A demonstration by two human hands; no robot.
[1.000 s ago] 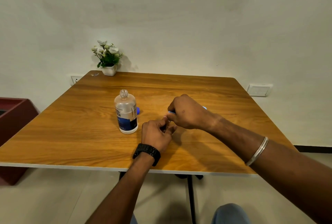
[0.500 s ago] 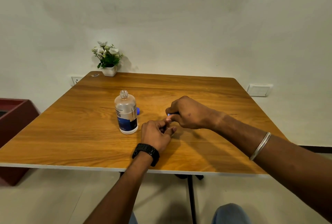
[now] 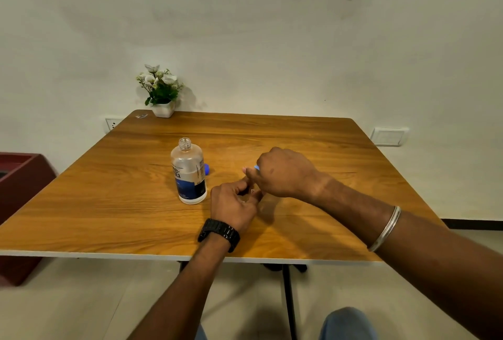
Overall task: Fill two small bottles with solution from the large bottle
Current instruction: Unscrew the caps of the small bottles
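Observation:
The large clear bottle [image 3: 189, 173] with a dark blue label stands uncapped on the wooden table [image 3: 109, 203]. A blue cap [image 3: 206, 169] peeks out from behind it. My left hand [image 3: 234, 203] curls round something small just right of the bottle, most of it hidden by the fingers. My right hand [image 3: 280, 173] is directly above and behind it, fingers curled over a small light-blue piece [image 3: 256, 167] that shows at the knuckles. The two hands touch. No small bottle can be made out clearly.
A white pot of flowers [image 3: 162, 94] sits at the table's far left corner. A dark red box [image 3: 19, 203] stands on the floor to the left. The wall lies close behind the table.
My right hand has turned slightly and shifted a little over the left hand. The left hand and the large bottle stay where they were.

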